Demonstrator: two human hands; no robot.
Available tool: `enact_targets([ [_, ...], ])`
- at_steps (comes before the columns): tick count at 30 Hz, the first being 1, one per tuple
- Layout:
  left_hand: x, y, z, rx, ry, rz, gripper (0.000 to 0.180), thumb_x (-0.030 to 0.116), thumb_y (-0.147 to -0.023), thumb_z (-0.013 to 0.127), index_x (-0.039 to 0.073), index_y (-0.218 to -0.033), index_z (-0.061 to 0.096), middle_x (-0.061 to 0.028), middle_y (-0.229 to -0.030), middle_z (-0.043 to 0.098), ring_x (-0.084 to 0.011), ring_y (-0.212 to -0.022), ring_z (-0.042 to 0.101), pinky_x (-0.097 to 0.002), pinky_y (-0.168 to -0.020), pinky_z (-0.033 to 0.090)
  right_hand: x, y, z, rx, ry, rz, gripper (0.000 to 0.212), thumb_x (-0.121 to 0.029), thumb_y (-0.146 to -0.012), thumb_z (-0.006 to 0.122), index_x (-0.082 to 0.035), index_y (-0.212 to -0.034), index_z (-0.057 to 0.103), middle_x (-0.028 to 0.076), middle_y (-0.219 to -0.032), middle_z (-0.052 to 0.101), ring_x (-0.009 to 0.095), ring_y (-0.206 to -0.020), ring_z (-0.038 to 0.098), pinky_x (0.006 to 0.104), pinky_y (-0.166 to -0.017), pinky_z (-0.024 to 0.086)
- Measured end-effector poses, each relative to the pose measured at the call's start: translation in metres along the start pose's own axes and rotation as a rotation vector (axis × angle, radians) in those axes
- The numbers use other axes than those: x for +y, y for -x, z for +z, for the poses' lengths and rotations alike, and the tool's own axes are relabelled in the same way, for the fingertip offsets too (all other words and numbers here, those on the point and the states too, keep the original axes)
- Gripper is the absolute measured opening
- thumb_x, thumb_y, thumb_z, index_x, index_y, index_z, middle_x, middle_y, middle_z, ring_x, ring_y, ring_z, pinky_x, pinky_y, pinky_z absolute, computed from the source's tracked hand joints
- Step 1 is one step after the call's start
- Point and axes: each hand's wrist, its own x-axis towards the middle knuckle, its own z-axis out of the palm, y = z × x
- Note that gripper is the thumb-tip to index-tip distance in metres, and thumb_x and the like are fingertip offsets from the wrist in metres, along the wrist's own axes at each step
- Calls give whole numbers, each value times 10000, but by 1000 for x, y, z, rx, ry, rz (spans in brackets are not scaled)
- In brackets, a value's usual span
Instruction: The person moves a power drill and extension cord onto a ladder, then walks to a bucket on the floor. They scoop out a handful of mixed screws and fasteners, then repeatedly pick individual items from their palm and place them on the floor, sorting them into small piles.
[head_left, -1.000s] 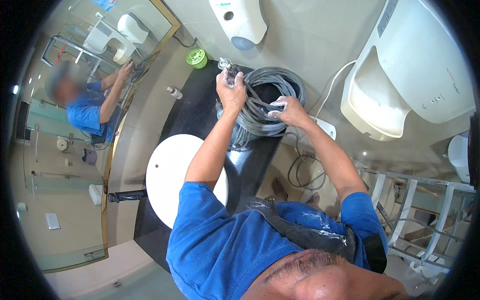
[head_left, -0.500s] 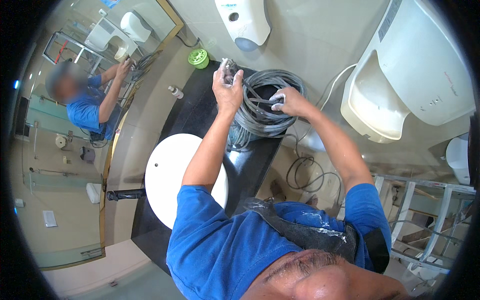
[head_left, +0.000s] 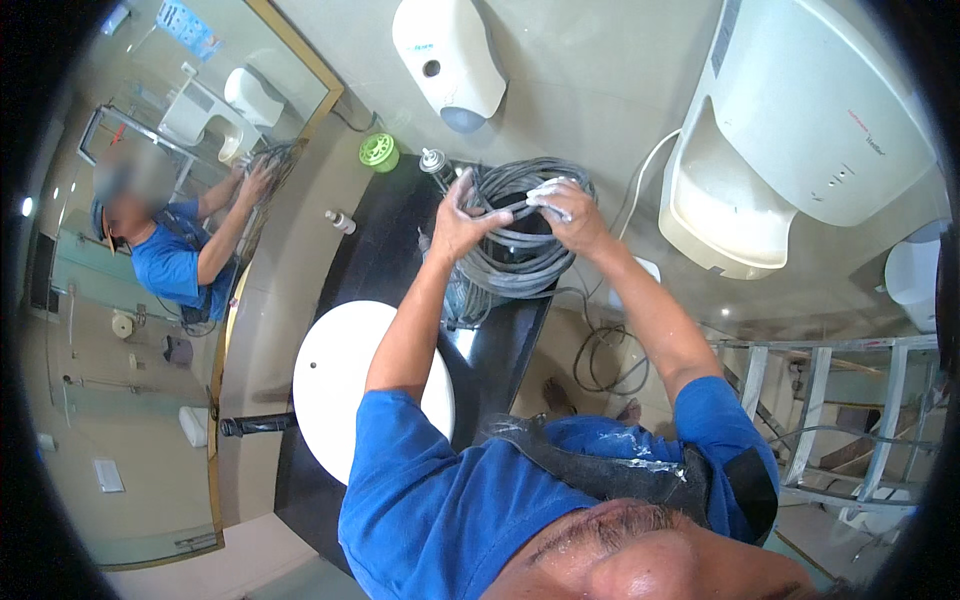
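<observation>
A thick coil of grey cable [head_left: 530, 285] lies on the black countertop [head_left: 385, 235] below the wall. My left hand [head_left: 463, 228] is at the coil's left side, its thumb stretched toward the right hand and its fingers curved around a strand. At the coil's upper right, my right hand [head_left: 572, 218] pinches the cable, its fingertips white with powder. A small gap separates the two hands. Just beyond the left hand stands a spray can [head_left: 434, 163] with a white top. Under the coil's left side sits a bluish clear plastic bag [head_left: 462, 303], partly hidden.
A white round basin [head_left: 330, 370] with a black tap [head_left: 255, 425] is at the left. A green container [head_left: 379, 152] and small bottle [head_left: 341, 222] stand near the mirror [head_left: 150, 330]. A soap dispenser [head_left: 455, 65] and hand dryer [head_left: 735, 215] hang on the wall. A ladder [head_left: 805, 410] stands right.
My left hand has come down and closer to the right hand, uncovering the spray can. The right hand stays at the coil with its fingers turned toward the left. The view has shifted slightly.
</observation>
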Motion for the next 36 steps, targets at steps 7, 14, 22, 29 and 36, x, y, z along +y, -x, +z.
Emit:
enact_targets([
  [7, -14, 18, 3, -247, -173, -99, 706, 137, -728, 858, -6, -1348, 552, -182, -1295, 630, -269, -1216, 596, -380, -1069, 447, -11, 7, 13, 308, -98, 142, 219, 70, -743, 691, -25, -941, 700, 134, -987, 680, 298, -1014, 669, 402, -1029, 452],
  [14, -18, 14, -12, -353, -461, -13, 553, 197, -747, 838, 87, -1259, 657, -120, -1048, 726, -235, -966, 671, -348, -915, 505, 0, -21, -31, 404, -106, 327, 236, 74, -832, 613, -3, -1035, 706, 108, -1023, 691, 217, -994, 659, 301, -896, 496],
  [22, -4, 23, 12, -244, -440, 129, 1064, 296, -666, 907, 67, -1528, 327, -203, -1355, 574, -303, -1232, 562, -395, -1059, 423, 9, -39, -40, 441, -85, 543, 216, -143, -940, 664, -7, -1104, 701, 44, -868, 697, 101, -797, 627, 259, -744, 502],
  [29, 44, 28, 43, -78, 273, 157, 692, 285, -981, 606, 23, -1535, 282, -207, -1353, 555, -276, -1274, 533, -410, -1061, 429, -36, -19, -45, 83, -53, 363, 285, -88, -868, 673, -51, -1151, 674, 179, -1066, 687, 321, -928, 671, 379, -868, 517],
  [36, 116, 15, 45, -73, 40, 406, 650, 427, -1002, 548, -18, -1451, 396, -197, -1251, 617, -283, -1172, 580, -367, -1028, 432, -75, -50, -45, 9, 64, 24, 349, -150, -890, 677, -12, -1206, 624, 211, -1086, 689, 322, -1018, 679, 378, -904, 523],
])
